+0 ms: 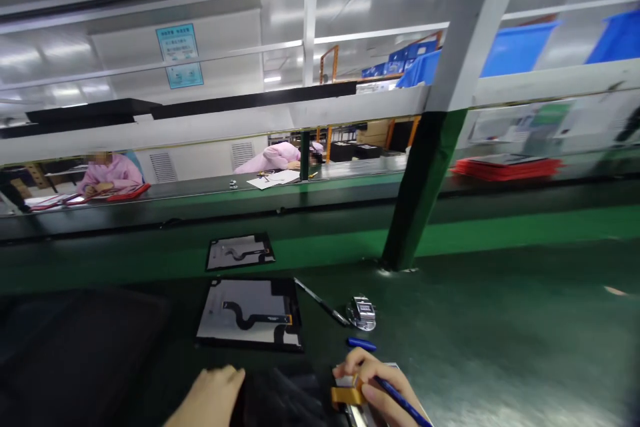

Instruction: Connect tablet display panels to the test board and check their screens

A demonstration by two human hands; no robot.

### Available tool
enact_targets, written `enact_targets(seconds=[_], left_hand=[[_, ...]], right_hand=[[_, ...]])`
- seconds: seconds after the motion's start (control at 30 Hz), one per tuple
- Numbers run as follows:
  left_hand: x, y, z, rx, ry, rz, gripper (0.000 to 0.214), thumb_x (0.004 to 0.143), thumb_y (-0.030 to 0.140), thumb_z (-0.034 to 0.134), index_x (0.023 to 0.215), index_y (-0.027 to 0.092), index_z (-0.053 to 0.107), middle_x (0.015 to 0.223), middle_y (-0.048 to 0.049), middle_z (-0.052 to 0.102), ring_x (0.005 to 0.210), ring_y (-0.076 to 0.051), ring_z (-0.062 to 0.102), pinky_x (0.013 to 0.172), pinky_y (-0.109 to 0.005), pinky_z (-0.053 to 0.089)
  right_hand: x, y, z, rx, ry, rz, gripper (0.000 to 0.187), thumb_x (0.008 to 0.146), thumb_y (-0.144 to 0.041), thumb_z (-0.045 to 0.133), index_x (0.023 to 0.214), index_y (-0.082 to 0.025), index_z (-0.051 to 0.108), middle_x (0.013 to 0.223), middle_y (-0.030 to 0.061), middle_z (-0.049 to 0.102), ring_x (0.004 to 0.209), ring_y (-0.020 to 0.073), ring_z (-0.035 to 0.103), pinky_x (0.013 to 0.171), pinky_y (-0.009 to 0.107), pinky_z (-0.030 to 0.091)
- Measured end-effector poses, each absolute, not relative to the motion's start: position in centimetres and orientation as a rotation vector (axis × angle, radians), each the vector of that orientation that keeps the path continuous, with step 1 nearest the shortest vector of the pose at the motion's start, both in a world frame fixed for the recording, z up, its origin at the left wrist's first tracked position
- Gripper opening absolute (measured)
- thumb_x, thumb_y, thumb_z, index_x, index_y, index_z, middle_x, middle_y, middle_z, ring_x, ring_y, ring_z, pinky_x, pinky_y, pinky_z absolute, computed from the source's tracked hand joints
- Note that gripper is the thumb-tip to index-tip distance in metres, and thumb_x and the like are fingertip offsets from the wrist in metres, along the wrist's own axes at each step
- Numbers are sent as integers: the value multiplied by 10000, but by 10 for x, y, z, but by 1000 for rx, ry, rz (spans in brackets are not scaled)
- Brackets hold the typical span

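Note:
My left hand rests flat at the bottom edge, fingers together, on a dark panel that lies in front of me. My right hand holds a blue pen and presses on an orange strip at the edge of that panel. Just beyond my hands lies a tablet screen panel, back side up, with a black flex cable across it. A second, smaller-looking panel lies farther away on the green belt.
A black stylus-like tool, a small metal fixture and a blue cap lie right of the panel. A slanted post rises from the bench. Across the conveyor, two people in pink coats work; red trays are stacked at right.

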State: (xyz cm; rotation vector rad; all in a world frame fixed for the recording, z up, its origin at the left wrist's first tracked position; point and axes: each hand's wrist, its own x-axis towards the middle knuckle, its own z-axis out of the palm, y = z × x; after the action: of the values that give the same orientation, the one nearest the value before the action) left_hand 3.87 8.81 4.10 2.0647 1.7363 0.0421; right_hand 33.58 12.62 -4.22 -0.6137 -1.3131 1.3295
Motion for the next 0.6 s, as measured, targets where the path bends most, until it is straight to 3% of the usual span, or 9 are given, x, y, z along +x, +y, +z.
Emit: enact_targets(seconds=[0.07,0.13,0.2,0.3,0.33,0.4,0.5,0.6], left_hand=[[43,64,25,1973,1735,-194,792,712,362,686,1431,157,423,1475,-255,426,1350,-471,370,1049,-676,276],[44,59,14,1994,1746,-201,1008,630,358,744,1492,135,272,1483,-284,382,1374,-476,314,1059,-735,165],[42,65,12,2037,1742,-127,1171,444,366,855,1464,116,337,1367,-278,474,1292,-472,402,1068,-720,164],[40,71,31,1987,1766,-45,1136,263,287,917,1303,85,506,1214,-201,527,1125,-408,523,1054,-589,319],[40,69,42,1963,1797,25,1053,278,268,919,1245,102,537,1190,-168,530,1077,-374,551,1007,-520,393],[41,58,65,1956,1892,237,738,460,256,876,1128,176,574,1147,-95,543,980,-298,599,864,-385,476],[44,32,84,2081,1967,478,278,775,143,608,1026,259,578,1091,-25,587,833,-203,647,692,-285,466],[48,6,62,2365,1863,418,333,780,16,465,964,251,613,956,-23,678,700,-183,678,585,-264,457]], right_hand=[[339,129,-45,-643,-1368,1304,293,824,-465,652,674,-214,667,858,76,604,857,279,678,786,429,552],[341,130,-47,-688,-1381,1295,317,811,-473,661,645,-203,662,855,88,608,856,292,676,788,439,550],[341,130,-48,-726,-1341,1311,324,782,-477,692,623,-196,663,853,92,610,853,300,676,785,437,552],[341,129,-49,-723,-1221,1364,309,738,-475,738,630,-191,682,860,87,609,853,304,683,767,422,565],[342,129,-50,-716,-1185,1383,302,729,-473,747,639,-190,690,863,86,609,855,307,686,762,419,568],[343,129,-51,-707,-1135,1409,285,727,-462,752,655,-191,701,876,88,610,863,311,690,762,419,572],[345,130,-53,-690,-1115,1387,281,711,-459,762,641,-194,701,848,87,614,820,305,695,733,412,581],[346,132,-56,-674,-1115,1380,262,696,-452,775,645,-203,711,833,87,624,793,301,692,702,415,587]])
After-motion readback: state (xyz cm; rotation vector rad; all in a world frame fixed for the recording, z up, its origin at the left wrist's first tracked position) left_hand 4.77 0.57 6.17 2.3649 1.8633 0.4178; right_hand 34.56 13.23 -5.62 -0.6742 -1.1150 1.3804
